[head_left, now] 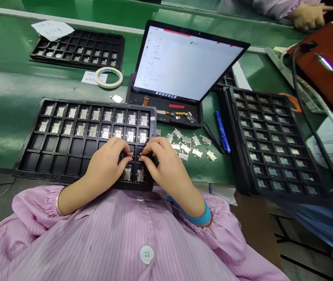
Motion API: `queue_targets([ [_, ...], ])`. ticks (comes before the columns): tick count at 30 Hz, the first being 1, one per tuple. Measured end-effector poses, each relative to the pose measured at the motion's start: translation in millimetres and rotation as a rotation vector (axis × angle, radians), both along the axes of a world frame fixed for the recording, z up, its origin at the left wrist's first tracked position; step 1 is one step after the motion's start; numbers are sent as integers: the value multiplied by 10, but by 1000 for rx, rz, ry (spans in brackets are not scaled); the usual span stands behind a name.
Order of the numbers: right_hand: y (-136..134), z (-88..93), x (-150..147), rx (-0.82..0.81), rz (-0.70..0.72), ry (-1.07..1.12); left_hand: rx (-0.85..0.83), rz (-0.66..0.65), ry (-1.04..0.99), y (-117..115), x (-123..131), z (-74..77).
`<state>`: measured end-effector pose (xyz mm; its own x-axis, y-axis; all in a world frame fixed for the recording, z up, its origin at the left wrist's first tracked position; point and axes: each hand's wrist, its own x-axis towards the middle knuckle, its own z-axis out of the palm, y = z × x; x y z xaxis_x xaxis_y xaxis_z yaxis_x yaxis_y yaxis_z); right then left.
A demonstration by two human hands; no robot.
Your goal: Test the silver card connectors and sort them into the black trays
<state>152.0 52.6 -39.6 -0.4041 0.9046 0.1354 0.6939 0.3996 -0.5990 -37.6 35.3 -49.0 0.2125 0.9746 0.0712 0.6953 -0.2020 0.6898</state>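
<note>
A black compartment tray lies in front of me, its two far rows filled with small metal-shielded circuit boards. Over its right part, my left hand pinches a small circuit board between thumb and forefinger. Beside it, my right hand has thumb and forefinger closed on another small board in the last column, mostly covered by the fingertips. Two more boards sit in the near row below my fingers. Several loose boards are scattered on the green table right of the tray.
A laptop-like screen stands behind the tray. A blue marker and stacked filled trays are at right. Tape and another tray lie at back left. Another person's hand shows at top right.
</note>
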Motion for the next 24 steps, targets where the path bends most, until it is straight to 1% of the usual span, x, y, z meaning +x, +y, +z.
queue_targets([
  [3,-54,-15,22,-74,16,24,-30,9,-5,-22,8,-31],
  [5,-96,-18,29,-124,-46,124,-31,16,-15,-36,13,-27],
  [7,-141,13,31,-181,-145,301,-32,30,-94,-54,16,5],
  [9,-188,84,33,-285,-206,493,-87,42,-294,-82,14,66],
  [10,-212,131,35,-352,-207,574,-153,43,-428,-101,12,104],
  [12,-259,226,38,-471,-163,674,-341,21,-698,-144,6,185],
  [13,-283,268,37,-499,-138,690,-436,6,-805,-167,5,223],
  [15,-331,328,33,-483,-104,669,-580,-14,-932,-211,7,285],
  [16,-355,346,28,-449,-96,644,-618,-13,-964,-230,12,309],
  [18,-399,363,16,-379,-86,594,-645,-2,-995,-259,27,344],
  [20,-435,365,4,-347,-76,574,-650,6,-1017,-275,43,368],
  [24,-471,357,-8,-386,-101,625,-649,13,-1060,-287,56,390],
])
